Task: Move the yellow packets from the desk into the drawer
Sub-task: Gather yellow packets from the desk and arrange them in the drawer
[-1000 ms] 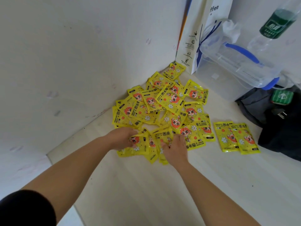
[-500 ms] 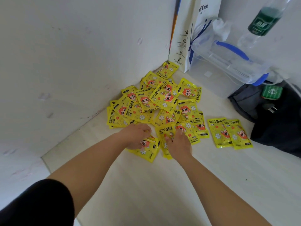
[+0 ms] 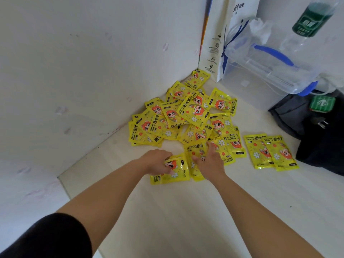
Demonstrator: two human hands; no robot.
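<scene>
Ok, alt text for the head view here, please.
Both bare hands, left hand and right hand, press on yellow packets at the near edge of a pile on a pale desk. Two packets lie apart, beside a black bag.

desk pale wood | yellow packets heaped (two apart, right) | clear box | black bag
</scene>
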